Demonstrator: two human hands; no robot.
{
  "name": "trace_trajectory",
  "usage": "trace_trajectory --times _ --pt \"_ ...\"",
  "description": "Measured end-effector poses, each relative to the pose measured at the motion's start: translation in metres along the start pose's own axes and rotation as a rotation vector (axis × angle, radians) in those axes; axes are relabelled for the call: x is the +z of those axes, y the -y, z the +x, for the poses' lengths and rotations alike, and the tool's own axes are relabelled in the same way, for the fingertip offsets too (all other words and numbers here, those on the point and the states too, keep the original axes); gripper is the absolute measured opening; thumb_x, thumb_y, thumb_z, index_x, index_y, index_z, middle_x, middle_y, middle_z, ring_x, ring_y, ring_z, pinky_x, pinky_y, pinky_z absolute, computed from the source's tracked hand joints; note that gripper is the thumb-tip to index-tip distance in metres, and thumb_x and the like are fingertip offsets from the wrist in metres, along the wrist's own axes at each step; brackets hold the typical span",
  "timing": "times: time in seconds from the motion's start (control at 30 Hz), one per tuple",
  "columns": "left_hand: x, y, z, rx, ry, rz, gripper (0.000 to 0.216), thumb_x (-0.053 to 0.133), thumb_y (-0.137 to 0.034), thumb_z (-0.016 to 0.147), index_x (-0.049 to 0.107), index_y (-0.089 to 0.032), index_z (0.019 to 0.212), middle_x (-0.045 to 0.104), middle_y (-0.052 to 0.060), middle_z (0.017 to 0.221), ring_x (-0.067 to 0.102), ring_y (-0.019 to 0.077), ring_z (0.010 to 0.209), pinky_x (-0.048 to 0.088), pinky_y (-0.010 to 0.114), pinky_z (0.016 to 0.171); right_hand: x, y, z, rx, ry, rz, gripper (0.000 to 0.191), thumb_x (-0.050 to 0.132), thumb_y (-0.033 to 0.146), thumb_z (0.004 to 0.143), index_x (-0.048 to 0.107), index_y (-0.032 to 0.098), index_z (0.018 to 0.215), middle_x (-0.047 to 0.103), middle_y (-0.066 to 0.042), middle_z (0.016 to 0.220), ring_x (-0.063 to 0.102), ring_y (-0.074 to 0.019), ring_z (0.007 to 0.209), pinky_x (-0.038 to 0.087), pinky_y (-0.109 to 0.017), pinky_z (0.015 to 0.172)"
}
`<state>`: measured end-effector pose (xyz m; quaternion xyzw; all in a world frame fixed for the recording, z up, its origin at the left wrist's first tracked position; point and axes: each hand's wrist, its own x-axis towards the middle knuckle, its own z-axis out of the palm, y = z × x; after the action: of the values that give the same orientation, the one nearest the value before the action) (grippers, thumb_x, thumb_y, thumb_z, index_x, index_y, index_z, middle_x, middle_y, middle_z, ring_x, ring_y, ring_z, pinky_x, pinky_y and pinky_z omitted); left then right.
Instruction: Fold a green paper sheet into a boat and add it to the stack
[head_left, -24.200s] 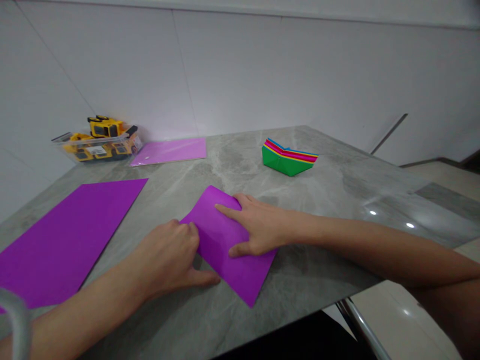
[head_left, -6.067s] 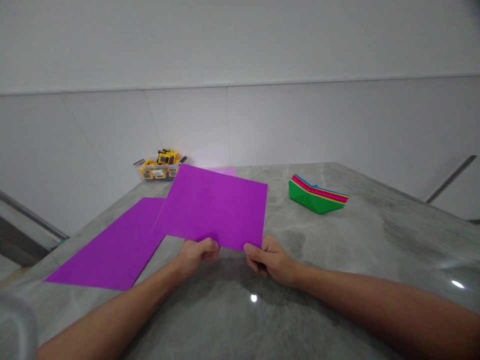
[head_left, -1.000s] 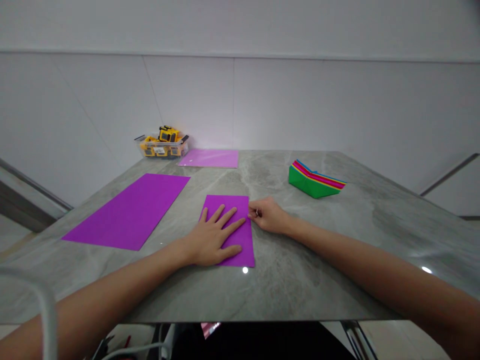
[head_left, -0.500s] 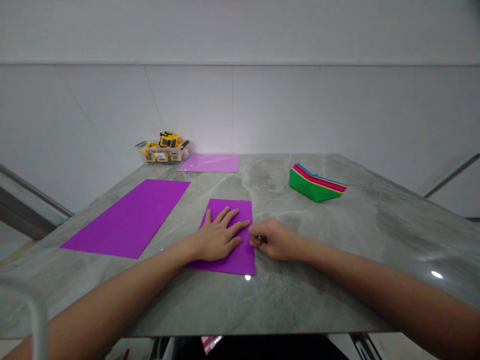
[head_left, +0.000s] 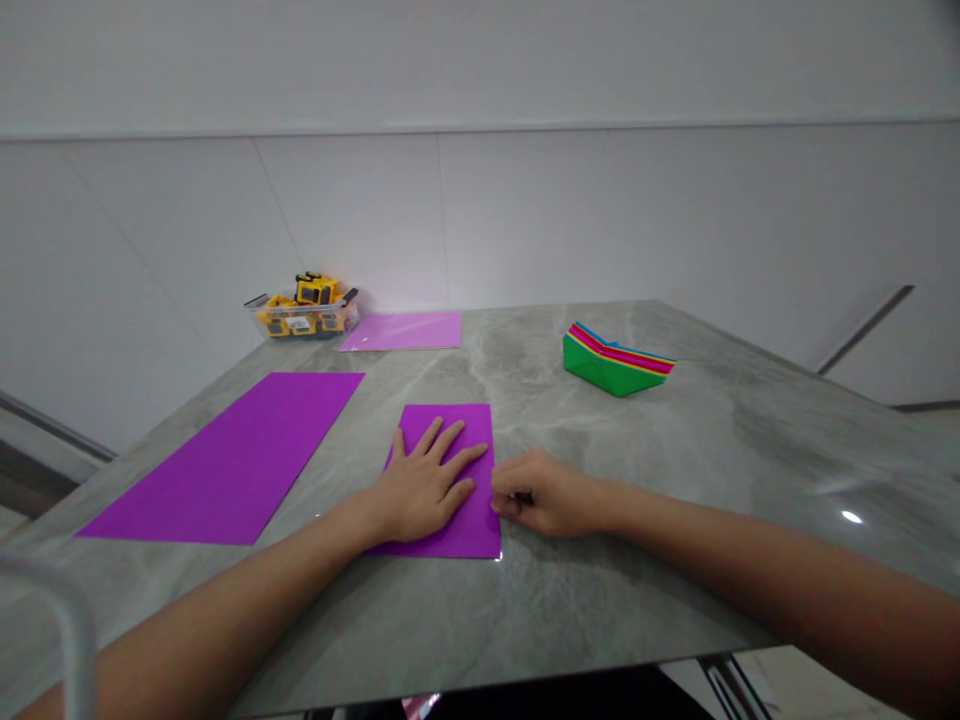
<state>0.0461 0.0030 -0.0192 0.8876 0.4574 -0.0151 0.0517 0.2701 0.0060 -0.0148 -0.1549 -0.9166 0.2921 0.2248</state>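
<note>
A folded purple paper (head_left: 459,432) lies flat on the grey marble table (head_left: 675,470) in front of me. My left hand (head_left: 421,487) rests on it with the fingers spread and flat. My right hand (head_left: 541,493) is curled, its fingertips pressed against the paper's right edge near the front. Nothing shows inside the right hand.
A larger purple sheet (head_left: 232,455) lies to the left, a paler pink-purple sheet (head_left: 403,330) at the back. A clear box of yellow toy vehicles (head_left: 304,310) stands by the wall. A stack of coloured folded paper boats (head_left: 615,360) sits at the right.
My right hand has slid along the paper's right edge from the far end toward me. My left hand has stayed flat on the paper.
</note>
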Motion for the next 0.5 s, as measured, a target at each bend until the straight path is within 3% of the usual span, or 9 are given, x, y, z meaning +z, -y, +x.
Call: trace_trajectory --times 0.5 --pt "-0.0019 -0.0026 0.0001 -0.016 0.011 -0.003 0.055 0.022 -0.055 0.1 0.027 -0.038 0.152 0.015 0.008 0.164 0.009 0.0385 0.149 0.012 0.078 0.105 -0.0037 0.0086 0.0048 -0.015 0.138 0.007 0.025 0.044 0.0 0.071 0.032 0.021 0.063 0.037 0.005 0.063 0.037 -0.0105 0.059 0.033 -0.023 0.06"
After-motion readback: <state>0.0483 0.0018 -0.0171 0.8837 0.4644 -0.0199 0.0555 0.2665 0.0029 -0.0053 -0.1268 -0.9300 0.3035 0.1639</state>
